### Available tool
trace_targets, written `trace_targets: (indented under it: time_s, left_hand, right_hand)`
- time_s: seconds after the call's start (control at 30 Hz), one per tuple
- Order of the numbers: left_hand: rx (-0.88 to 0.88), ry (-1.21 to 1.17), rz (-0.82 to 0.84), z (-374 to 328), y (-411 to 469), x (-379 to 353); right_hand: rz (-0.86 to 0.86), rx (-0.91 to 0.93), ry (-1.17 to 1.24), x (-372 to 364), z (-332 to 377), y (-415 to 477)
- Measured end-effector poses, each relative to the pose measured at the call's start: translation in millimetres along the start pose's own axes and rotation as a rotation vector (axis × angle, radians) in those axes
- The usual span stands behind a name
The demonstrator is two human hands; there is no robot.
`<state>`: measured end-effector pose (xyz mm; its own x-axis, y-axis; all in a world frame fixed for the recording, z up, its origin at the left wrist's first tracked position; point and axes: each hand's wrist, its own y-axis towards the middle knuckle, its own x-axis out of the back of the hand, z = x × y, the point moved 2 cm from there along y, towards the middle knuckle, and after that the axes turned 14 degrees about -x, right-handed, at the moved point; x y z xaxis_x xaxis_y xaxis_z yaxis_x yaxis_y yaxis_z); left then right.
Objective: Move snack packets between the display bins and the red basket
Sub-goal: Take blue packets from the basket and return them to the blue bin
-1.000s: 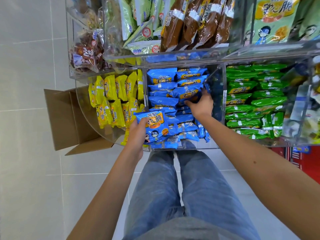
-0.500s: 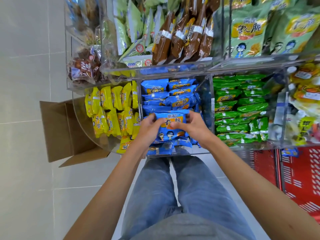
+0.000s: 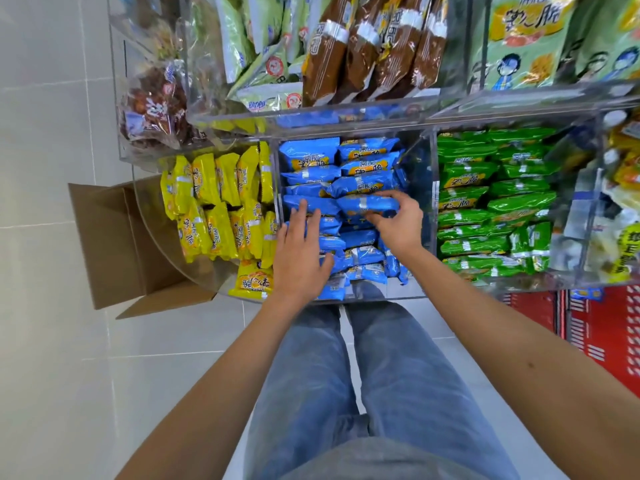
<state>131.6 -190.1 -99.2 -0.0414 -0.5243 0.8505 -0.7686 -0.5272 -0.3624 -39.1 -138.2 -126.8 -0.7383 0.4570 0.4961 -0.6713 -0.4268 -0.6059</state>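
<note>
The middle clear bin (image 3: 427,216) is full of blue snack packets (image 3: 311,157). My right hand (image 3: 398,226) grips one blue packet (image 3: 367,204) on its edge, fingers curled over it, pressing it in among the rows. My left hand (image 3: 299,254) lies flat with straight fingers on the blue packets at the bin's front left. A red basket (image 3: 609,327) stands on the floor at the lower right, partly under the bins.
Yellow packets (image 3: 214,206) fill the left bin and green packets (image 3: 485,202) the right one. An upper shelf (image 3: 346,116) holds brown and pale green bags. An open cardboard box (image 3: 114,244) sits on the tiled floor to the left.
The blue packet that both hands held above the bin has gone down into the rows. My left hand let go of it and now rests flat on the packets.
</note>
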Motion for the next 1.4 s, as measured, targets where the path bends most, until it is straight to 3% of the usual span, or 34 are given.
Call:
trace_targets:
  time_s: [0.13, 0.33, 0.57, 0.8, 1.07, 1.2, 1.4]
  left_hand:
    - [-0.006, -0.001, -0.017, 1.3, 0.0, -1.6]
    - [0.011, -0.008, -0.047, -0.4, -0.6, -7.9]
    - [0.070, -0.232, -0.118, -2.8, -4.6, 9.7]
    - [0.222, -0.471, -0.131, -17.9, -60.9, 28.0]
    - [0.374, -0.819, -0.092, -9.6, -134.5, 1.2]
    - [0.304, -0.687, 0.063, -10.4, -135.5, -2.6]
    - [-0.069, -0.449, 0.353, -85.3, -88.3, -9.6]
  right_hand:
    - [-0.181, -0.070, -0.032, -8.3, -6.8, 5.7]
    - [-0.200, -0.117, -0.136, -21.5, -17.7, 3.2]
    - [-0.142, -0.063, -0.112, -6.0, -16.2, -16.0]
    - [0.151, -0.024, -0.115, 32.7, -33.3, -83.2]
    - [0.121, -0.075, 0.065, 52.5, -59.7, -149.4]
    - [0.053, -0.225, 0.195, 57.2, -79.9, -184.1]
    - [-0.126, -0.449, 0.515, 87.1, -152.2, -255.0]
